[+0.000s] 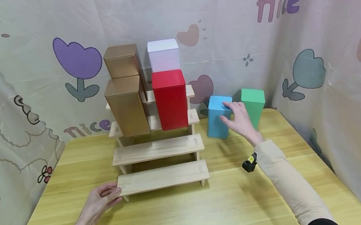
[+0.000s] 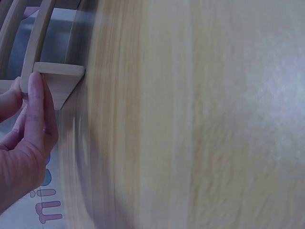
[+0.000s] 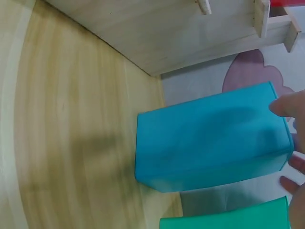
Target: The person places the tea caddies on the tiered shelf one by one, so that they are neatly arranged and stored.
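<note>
A stepped wooden rack (image 1: 158, 150) stands on the table. My left hand (image 1: 103, 199) pinches the left end of its lowest step, thumb on one side and fingers on the other, as the left wrist view (image 2: 31, 119) also shows. Right of the rack stands a blue box (image 1: 217, 122), slightly tilted in the head view. My right hand (image 1: 240, 120) holds it near the top, with the thumb (image 3: 286, 105) at its upper edge and the other fingers partly hidden behind it. Just right of it is a green box (image 1: 254, 104), partly covered by the hand.
On the rack's upper steps stand two brown boxes, the front one (image 1: 128, 111) before the rear one (image 1: 121, 60), plus a red box (image 1: 171, 100) before a white box (image 1: 164, 55). A printed curtain (image 1: 220, 10) hangs behind the wooden table (image 1: 184, 219).
</note>
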The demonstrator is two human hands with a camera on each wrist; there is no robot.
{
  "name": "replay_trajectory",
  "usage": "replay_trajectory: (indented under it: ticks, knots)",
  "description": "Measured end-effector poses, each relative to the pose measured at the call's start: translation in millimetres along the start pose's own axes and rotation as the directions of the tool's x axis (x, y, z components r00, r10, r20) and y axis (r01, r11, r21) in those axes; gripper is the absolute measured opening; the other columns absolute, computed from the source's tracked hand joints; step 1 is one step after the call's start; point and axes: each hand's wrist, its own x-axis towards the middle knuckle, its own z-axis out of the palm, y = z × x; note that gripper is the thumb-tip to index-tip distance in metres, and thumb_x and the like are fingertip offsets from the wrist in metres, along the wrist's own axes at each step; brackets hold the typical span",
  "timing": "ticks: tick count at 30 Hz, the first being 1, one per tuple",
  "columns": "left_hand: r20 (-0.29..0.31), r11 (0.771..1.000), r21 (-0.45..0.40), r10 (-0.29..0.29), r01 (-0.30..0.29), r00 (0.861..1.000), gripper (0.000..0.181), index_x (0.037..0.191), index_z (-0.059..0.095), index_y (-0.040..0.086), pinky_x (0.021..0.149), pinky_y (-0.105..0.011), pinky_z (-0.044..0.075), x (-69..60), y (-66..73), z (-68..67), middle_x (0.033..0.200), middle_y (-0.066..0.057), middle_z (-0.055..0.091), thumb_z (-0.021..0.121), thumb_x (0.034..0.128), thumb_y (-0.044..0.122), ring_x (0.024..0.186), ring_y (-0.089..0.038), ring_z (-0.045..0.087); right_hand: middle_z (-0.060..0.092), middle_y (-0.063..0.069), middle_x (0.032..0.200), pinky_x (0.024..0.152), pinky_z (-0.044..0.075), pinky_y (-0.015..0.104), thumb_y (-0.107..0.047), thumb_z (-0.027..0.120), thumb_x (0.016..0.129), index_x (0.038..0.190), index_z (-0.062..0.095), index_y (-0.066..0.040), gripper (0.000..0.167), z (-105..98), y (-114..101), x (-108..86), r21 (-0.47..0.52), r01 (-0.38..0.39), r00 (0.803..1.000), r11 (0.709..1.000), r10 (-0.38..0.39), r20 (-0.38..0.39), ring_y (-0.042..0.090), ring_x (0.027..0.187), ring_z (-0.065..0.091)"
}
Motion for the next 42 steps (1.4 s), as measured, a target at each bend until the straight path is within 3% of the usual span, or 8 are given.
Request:
replay_trajectory:
  ticks: [4,8,12,18,23,28,34,42]
  knots:
    - [0.000,1.000,-0.005,0.004,-0.004,1.000,0.043,0.131,0.044,-0.023,0.085,-0.020,0.065,0.4,-0.9,-0.5,0.096,0.003,0.068,0.061,0.0978,-0.001,0.087,-0.007,0.069,0.062,0.026,0.115,0.113,0.036,0.058,-0.009,0.076,0.085,0.127,0.064,0.004,0.046,1.8,4.8,-2.0,0.040,0.043,0.997,0.998,-0.041,-0.059,0.044,0.125,0.040]
    - [0.000,1.000,-0.006,0.003,-0.003,1.000,0.044,0.132,0.043,-0.023,0.085,-0.020,0.065,0.9,-1.7,-1.0,0.097,0.003,0.067,0.061,0.0979,-0.002,0.087,-0.007,0.069,0.057,0.024,0.112,0.114,0.036,0.057,-0.007,0.078,0.084,0.127,0.064,0.002,0.046,1.6,9.9,-1.9,0.134,0.008,0.998,0.991,0.000,-0.061,0.042,0.126,0.041]
    - [0.002,1.000,-0.002,0.005,-0.005,1.000,0.045,0.132,0.042,-0.024,0.085,-0.020,0.065,0.6,-2.1,-1.3,0.097,0.003,0.067,0.060,0.0980,-0.002,0.088,-0.007,0.069,0.048,0.023,0.124,0.110,0.039,0.053,-0.009,0.079,0.086,0.138,0.057,0.000,0.058,-0.9,11.8,-2.1,0.186,-0.083,0.996,0.979,0.088,-0.019,0.038,0.126,0.037]
    - [0.005,1.000,0.026,-0.007,0.007,1.000,0.051,0.135,0.035,-0.026,0.086,-0.020,0.065,0.2,-2.3,-0.3,0.098,0.004,0.066,0.060,0.0987,0.000,0.088,-0.006,0.069,0.031,0.021,0.150,0.122,0.032,0.060,-0.020,0.081,0.086,0.148,0.047,-0.004,0.073,-2.8,17.4,-4.4,0.241,-0.200,0.979,0.950,0.203,0.012,0.038,0.140,0.025]
    - [-0.001,1.000,0.028,-0.011,0.011,1.000,0.050,0.135,0.035,-0.026,0.085,-0.019,0.065,0.2,-2.3,0.0,0.097,0.003,0.066,0.059,0.0990,-0.001,0.087,-0.006,0.069,0.022,0.022,0.160,0.121,0.039,0.060,-0.026,0.081,0.086,0.152,0.041,-0.006,0.079,-2.4,25.1,-5.5,0.275,-0.265,0.964,0.924,0.258,0.062,0.040,0.147,0.027]
    - [-0.005,1.000,0.020,-0.010,0.010,1.000,0.049,0.134,0.037,-0.025,0.085,-0.019,0.065,0.3,-2.0,0.0,0.097,0.003,0.066,0.060,0.0988,0.000,0.087,-0.007,0.069,0.027,0.020,0.162,0.123,0.038,0.059,-0.026,0.080,0.088,0.156,0.033,-0.012,0.084,-3.6,27.0,-7.0,0.315,-0.299,0.954,0.901,0.274,0.122,0.041,0.148,0.031]
    - [-0.003,0.999,0.033,-0.016,0.017,1.000,0.049,0.135,0.037,-0.025,0.085,-0.020,0.065,0.6,-1.8,0.5,0.096,0.002,0.066,0.059,0.0994,0.001,0.087,-0.007,0.069,0.030,0.025,0.159,0.125,0.031,0.062,-0.015,0.078,0.088,0.159,0.022,-0.010,0.090,-4.7,29.0,-8.3,0.390,-0.308,0.949,0.868,0.254,0.184,0.044,0.147,0.031]
    - [-0.005,0.998,0.055,-0.025,0.025,1.000,0.051,0.137,0.034,-0.026,0.085,-0.020,0.065,1.3,-1.5,0.9,0.096,0.003,0.066,0.058,0.1002,0.001,0.087,-0.007,0.069,0.033,0.026,0.157,0.126,0.030,0.063,-0.008,0.078,0.087,0.157,0.021,-0.007,0.091,-4.7,28.6,-6.3,0.445,-0.324,0.944,0.835,0.259,0.202,0.045,0.145,0.035]
